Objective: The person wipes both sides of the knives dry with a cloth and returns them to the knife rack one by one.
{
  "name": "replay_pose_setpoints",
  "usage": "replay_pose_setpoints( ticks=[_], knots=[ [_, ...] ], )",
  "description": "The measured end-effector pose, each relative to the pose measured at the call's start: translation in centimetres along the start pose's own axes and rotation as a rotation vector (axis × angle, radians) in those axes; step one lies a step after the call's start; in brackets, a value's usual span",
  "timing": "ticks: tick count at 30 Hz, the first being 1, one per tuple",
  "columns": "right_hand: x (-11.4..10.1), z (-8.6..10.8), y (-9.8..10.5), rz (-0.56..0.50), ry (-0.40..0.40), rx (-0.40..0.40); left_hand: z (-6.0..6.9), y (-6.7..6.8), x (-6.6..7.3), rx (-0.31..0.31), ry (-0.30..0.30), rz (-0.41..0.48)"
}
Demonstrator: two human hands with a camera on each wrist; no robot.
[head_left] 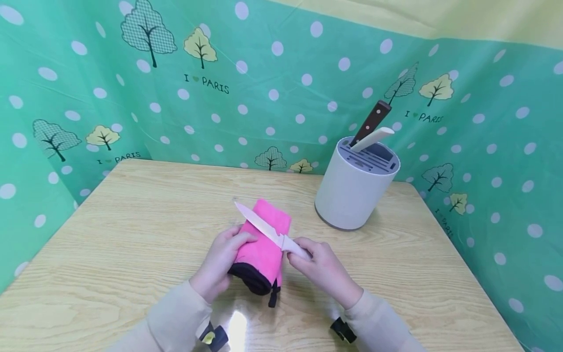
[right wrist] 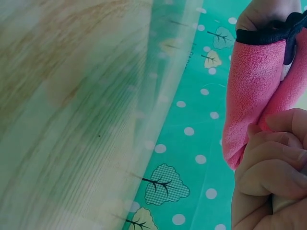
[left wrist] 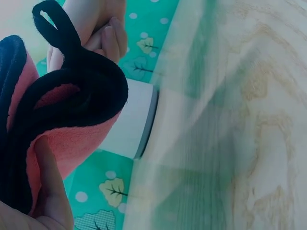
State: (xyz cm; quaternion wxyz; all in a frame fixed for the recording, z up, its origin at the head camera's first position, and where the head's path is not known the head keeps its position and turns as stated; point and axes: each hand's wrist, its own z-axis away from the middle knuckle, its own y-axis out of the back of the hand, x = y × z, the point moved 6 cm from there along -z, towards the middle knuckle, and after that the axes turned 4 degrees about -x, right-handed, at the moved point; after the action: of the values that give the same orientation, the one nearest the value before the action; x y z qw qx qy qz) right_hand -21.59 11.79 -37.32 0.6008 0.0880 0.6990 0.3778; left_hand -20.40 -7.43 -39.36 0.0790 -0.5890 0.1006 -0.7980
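A folded pink cloth [head_left: 259,252] with black edging and a small black loop is held by my left hand [head_left: 218,259], its thumb lying on top. Across the cloth lies a white knife [head_left: 260,223], its blade pointing to the far left. My right hand [head_left: 323,266] grips the knife's white handle [head_left: 295,248]. In the left wrist view the cloth [left wrist: 81,139] shows its layered black edges, with my left thumb [left wrist: 50,177] against it. Curled fingers of my right hand [right wrist: 273,172] touch the pink cloth [right wrist: 254,86] in the right wrist view; the blade is hidden there.
A white round knife block [head_left: 356,190] stands at the back right of the wooden table [head_left: 132,234]. A brown-handled knife [head_left: 373,121] and a white-handled one [head_left: 373,139] stick out of its slotted top. A green dotted curtain [head_left: 264,107] hangs behind and along both sides.
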Motion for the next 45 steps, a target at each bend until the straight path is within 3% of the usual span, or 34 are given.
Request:
replay_pose_setpoints(
  ticks=[9, 33, 40, 45],
  knots=[
    [0.1, 0.2, 0.1, -0.004, 0.010, -0.014, -0.3, 1.1, 0.5, 0.025, -0.002, 0.020],
    [1.7, 1.1, 0.6, -0.064, -0.073, -0.026, -0.5, 4.3, 2.1, 0.098, -0.048, 0.109],
    [2.0, 1.3, 0.3, -0.180, -0.140, -0.085, -0.6, 4.9, 2.6, 0.141, -0.076, 0.119],
    [1.9, 1.2, 0.1, -0.218, -0.157, -0.085, -0.7, 5.1, 2.9, 0.166, -0.094, 0.108]
  ],
)
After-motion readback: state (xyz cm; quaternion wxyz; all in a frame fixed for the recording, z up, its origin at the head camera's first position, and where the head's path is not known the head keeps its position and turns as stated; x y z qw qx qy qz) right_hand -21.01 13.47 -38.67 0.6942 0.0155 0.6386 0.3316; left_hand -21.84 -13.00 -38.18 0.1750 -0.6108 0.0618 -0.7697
